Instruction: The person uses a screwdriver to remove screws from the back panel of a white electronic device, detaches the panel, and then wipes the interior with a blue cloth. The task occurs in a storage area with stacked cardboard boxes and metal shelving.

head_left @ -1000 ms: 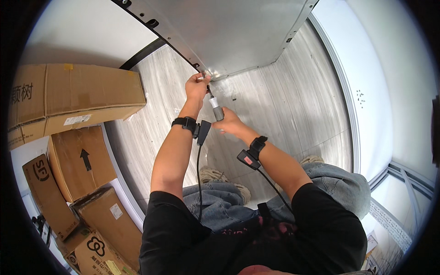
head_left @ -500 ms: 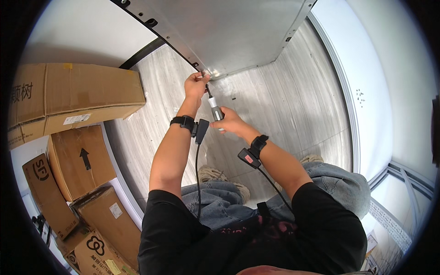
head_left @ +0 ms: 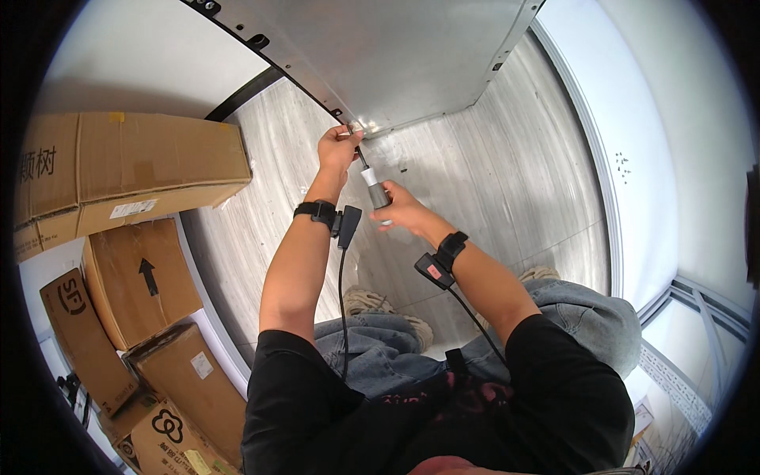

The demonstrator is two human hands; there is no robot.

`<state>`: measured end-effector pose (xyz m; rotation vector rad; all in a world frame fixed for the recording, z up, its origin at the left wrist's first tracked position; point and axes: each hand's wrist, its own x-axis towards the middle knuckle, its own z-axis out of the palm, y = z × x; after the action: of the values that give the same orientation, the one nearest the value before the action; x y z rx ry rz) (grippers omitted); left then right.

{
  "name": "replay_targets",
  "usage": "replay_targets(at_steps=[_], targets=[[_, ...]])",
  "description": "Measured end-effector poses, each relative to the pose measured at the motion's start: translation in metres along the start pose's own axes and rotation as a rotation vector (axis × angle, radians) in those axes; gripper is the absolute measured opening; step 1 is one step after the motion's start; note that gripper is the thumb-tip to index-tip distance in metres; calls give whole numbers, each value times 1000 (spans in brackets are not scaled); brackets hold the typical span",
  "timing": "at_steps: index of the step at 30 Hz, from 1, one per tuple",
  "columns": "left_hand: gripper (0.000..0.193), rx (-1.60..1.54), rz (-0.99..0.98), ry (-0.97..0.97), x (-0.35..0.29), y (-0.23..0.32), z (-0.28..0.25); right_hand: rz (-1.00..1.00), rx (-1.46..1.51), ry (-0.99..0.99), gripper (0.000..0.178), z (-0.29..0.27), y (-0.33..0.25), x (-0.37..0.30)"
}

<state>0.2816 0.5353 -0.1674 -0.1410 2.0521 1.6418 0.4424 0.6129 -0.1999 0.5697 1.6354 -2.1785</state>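
Observation:
A grey-and-white handled screwdriver (head_left: 378, 194) points up and away from me toward the lower corner of a metal cabinet (head_left: 396, 63). My right hand (head_left: 402, 210) is wrapped round its handle. At the cabinet's corner, my left hand (head_left: 339, 149) has its fingers pinched together around the shaft's far end. The tip, and any screw at it, is hidden by those fingers. Each wrist carries a black strap with a small box and a cable.
Cardboard boxes (head_left: 158, 158) are stacked along the left. A white wall panel (head_left: 641, 150) with a raised edge runs down the right, near a metal frame (head_left: 701, 317). A small dark bit (head_left: 404, 170) lies on the wood-look floor (head_left: 507, 174).
My right hand has shifted very slightly to the right with the screwdriver handle, its fingers a little turned. My left hand stays at the cabinet's corner.

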Motion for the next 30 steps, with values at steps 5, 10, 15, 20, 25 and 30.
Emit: replay_targets(at_steps=[5,10,15,20,25,30], targets=[[20,-31,-23,-12,6,-2,-1,119,36,13,51,1,-9,-3],[18,-108,-11,-51,7,-5,-4,38,215,-132,56,-11,8,3],[16,-29,-2,-8,1,1,0,3,-74,-58,59,-6,6,6],[14,-56,-26,-14,5,0,-3,81,46,-15,58,-2,-3,0],[13,-86,-22,-55,3,4,-1,-3,143,-135,64,-13,8,5],[18,-166,-64,-66,4,3,-5,4,-97,-111,57,-4,-4,1]])
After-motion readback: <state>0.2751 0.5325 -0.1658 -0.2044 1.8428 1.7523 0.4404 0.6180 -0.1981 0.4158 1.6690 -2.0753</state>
